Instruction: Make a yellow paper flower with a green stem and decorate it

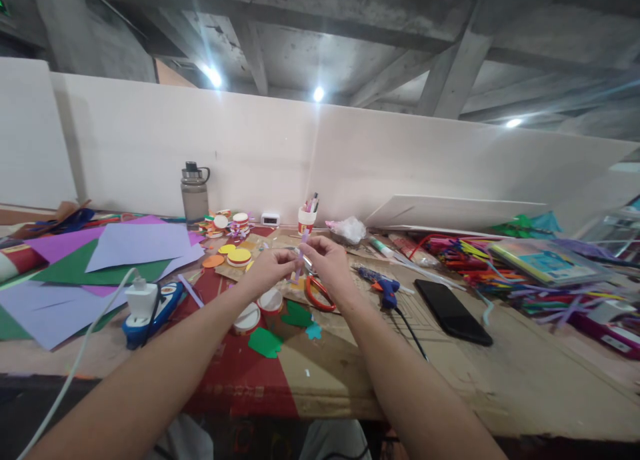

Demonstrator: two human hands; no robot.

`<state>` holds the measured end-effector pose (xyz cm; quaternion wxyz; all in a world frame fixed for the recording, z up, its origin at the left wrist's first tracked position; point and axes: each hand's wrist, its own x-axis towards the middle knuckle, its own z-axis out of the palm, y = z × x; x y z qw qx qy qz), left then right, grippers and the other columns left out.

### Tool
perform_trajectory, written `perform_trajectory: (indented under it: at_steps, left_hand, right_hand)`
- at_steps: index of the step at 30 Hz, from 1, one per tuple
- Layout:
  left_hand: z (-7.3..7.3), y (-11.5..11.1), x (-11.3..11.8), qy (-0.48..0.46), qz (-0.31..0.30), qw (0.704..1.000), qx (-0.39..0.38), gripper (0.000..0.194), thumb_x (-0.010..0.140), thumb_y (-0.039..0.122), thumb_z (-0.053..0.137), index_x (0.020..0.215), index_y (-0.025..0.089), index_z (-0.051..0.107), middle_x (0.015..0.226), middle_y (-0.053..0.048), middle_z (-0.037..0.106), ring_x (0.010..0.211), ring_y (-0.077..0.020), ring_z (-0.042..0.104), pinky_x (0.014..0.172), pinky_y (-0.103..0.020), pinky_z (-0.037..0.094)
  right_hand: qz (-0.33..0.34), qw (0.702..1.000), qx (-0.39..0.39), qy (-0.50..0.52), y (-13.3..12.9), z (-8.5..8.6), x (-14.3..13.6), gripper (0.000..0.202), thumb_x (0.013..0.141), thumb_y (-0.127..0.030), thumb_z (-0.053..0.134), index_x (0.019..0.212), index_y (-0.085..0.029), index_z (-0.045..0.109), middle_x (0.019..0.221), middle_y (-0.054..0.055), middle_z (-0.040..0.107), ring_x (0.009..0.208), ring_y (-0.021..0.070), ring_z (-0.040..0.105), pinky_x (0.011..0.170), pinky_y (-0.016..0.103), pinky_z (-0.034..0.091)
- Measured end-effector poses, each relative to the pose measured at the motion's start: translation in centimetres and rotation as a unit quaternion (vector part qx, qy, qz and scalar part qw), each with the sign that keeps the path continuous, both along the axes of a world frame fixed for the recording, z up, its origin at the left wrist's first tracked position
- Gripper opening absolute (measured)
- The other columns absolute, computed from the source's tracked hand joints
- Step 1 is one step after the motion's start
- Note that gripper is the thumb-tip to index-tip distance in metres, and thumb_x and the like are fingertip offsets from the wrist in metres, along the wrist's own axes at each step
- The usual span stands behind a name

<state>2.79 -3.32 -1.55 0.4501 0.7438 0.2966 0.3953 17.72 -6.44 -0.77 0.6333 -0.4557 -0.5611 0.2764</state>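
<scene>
A short, narrow purple strip [299,268] is held upright between my two hands, above the middle of the table. My left hand [273,268] pinches it from the left, and my right hand [327,263] grips it from the right with the fingers closed. Just below my right hand lie scissors with orange-red handles [320,295], their blades partly hidden. Near my left wrist are white round lids with red rims [271,301]. Green paper cutouts [265,342] and a small blue flower shape [313,331] lie in front of the hands.
Purple and green sheets [140,247] and a blue power strip [153,317] lie left. A bottle [195,197] and a pen cup [307,220] stand behind. On the right are a blue glue gun [386,290] with its cord, a black phone [453,311] and colourful strips [465,263].
</scene>
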Motion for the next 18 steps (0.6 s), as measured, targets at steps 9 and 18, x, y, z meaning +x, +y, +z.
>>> perform_trajectory:
  at_steps: [9, 18]
  left_hand:
    - [-0.4, 0.46, -0.02, -0.015, -0.008, 1.0, -0.021, 0.033, 0.074, 0.049, 0.068, 0.073, 0.017, 0.072, 0.058, 0.0, 0.057, 0.051, -0.0098, 0.045, 0.05, -0.022, 0.033]
    - [-0.3, 0.2, 0.05, -0.006, -0.018, 1.0, -0.011, 0.035, 0.077, 0.051, 0.065, 0.073, 0.017, 0.073, 0.056, 0.0, 0.058, 0.05, -0.0102, 0.045, 0.049, -0.023, 0.031]
  right_hand:
    - [0.002, 1.0, 0.007, -0.021, -0.41, 0.15, -0.07, 0.019, 0.074, -0.034, 0.062, 0.069, -0.017, 0.064, 0.065, 0.001, 0.06, 0.061, 0.0131, 0.053, 0.059, 0.026, 0.041]
    - [0.024, 1.0, 0.004, -0.007, -0.46, 0.06, -0.3, 0.021, 0.075, -0.037, 0.062, 0.07, -0.017, 0.063, 0.064, 0.0, 0.059, 0.057, 0.013, 0.051, 0.055, 0.026, 0.04]
